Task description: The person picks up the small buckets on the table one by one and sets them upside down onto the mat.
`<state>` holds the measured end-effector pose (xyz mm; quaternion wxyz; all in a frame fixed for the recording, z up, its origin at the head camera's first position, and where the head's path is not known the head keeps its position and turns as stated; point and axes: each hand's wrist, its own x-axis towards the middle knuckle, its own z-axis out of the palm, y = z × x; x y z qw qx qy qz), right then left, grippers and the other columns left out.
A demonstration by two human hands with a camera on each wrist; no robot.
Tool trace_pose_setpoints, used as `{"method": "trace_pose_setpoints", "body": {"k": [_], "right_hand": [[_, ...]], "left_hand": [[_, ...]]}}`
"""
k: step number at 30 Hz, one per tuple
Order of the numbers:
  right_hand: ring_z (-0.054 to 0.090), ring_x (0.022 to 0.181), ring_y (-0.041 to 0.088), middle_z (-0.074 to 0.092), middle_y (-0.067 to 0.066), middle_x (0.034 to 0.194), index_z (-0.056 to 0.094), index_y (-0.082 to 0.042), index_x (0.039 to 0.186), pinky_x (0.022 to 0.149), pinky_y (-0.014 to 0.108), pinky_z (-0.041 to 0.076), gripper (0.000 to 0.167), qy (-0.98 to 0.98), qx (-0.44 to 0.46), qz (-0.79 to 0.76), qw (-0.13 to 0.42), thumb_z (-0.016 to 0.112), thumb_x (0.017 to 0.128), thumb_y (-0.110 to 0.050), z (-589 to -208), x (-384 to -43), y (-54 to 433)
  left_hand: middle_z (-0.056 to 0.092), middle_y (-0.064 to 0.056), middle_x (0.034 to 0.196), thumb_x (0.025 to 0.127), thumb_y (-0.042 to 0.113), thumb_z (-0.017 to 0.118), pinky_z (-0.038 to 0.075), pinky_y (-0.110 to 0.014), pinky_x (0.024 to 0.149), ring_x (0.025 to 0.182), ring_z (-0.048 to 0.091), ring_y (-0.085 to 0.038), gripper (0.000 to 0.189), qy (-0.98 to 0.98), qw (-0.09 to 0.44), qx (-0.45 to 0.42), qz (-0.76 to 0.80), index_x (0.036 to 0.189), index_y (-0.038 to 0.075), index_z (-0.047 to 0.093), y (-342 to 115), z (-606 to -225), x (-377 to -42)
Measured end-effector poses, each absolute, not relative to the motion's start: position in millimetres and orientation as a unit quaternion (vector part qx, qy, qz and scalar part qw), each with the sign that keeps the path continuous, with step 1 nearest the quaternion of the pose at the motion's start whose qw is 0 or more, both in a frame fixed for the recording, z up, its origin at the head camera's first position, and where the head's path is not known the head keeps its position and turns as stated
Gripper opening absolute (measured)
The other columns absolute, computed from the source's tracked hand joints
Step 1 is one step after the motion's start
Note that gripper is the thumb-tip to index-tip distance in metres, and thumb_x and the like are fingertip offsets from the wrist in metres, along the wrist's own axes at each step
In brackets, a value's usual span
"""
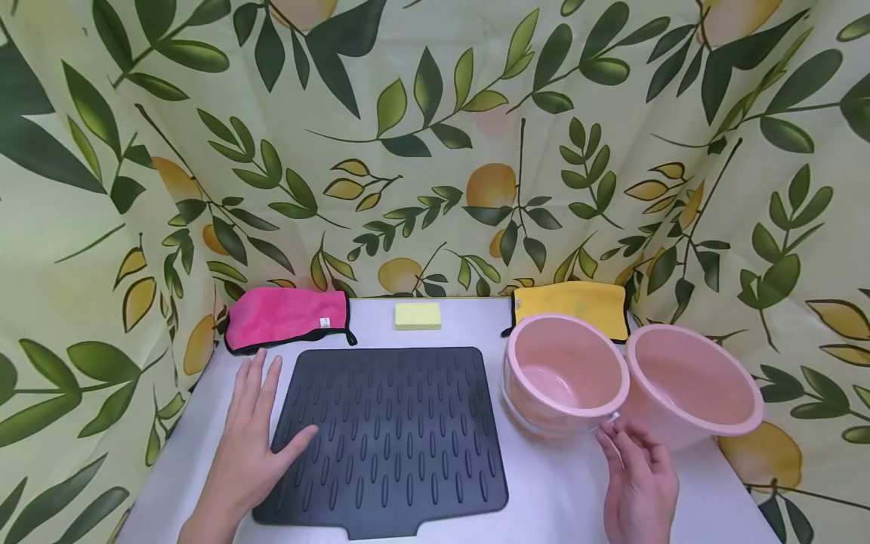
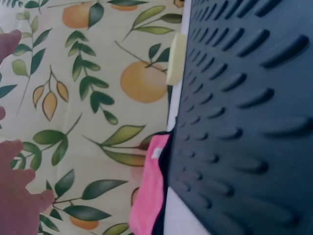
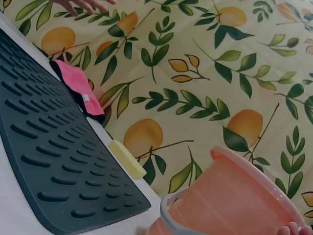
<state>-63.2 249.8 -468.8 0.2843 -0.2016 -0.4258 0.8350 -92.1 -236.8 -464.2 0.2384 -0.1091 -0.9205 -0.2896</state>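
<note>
In the head view my left hand [image 1: 251, 438] hovers with fingers straight and spread over the left edge of a dark grey ridged mat [image 1: 401, 438]; nothing is in it. My right hand [image 1: 639, 476] is loosely bent in front of two pink buckets. Its fingertips are right at the pale handle [image 1: 544, 432] hanging along the front of the left bucket [image 1: 544, 378]. The second bucket [image 1: 714, 431] stands to the right, its lower part partly covered by that hand. Right fingertips [image 3: 293, 229] overlap the bucket's rim in the right wrist view.
Behind the mat lie a pink cloth [image 1: 285, 313] with dark edging, a pale yellow sponge [image 1: 418, 316] and a yellow cloth [image 1: 578, 298], partly behind the left bucket. A leaf-and-fruit patterned curtain [image 1: 435, 249] borders the white table [image 1: 544, 491] at the back and sides.
</note>
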Motion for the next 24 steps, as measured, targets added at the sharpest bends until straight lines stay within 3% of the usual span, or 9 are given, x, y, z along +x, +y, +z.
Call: {"method": "trace_pose_setpoints", "body": {"k": [13, 24], "right_hand": [[0.075, 0.097, 0.025, 0.070, 0.013, 0.103, 0.060, 0.002, 0.119, 0.088, 0.034, 0.064, 0.016, -0.372, -0.221, 0.865, 0.254, 0.062, 0.105, 0.009, -474, -58, 230], [0.076, 0.113, 0.032, 0.076, 0.021, 0.114, 0.054, 0.006, 0.125, 0.103, 0.039, 0.056, 0.016, -0.361, -0.189, 0.887, 0.217, 0.057, 0.110, 0.004, -471, -55, 220]], "left_hand": [[0.015, -0.014, 0.180, 0.090, 0.038, 0.082, 0.022, -0.087, 0.113, 0.165, 0.005, -0.039, 0.109, -0.914, 0.204, -0.101, -0.335, 0.176, 0.025, 0.017, -219, -481, -97], [0.014, -0.012, 0.181, 0.092, 0.040, 0.080, 0.022, -0.086, 0.113, 0.165, 0.005, -0.039, 0.106, -0.917, 0.196, -0.094, -0.335, 0.176, 0.026, 0.017, -214, -481, -97]]}}
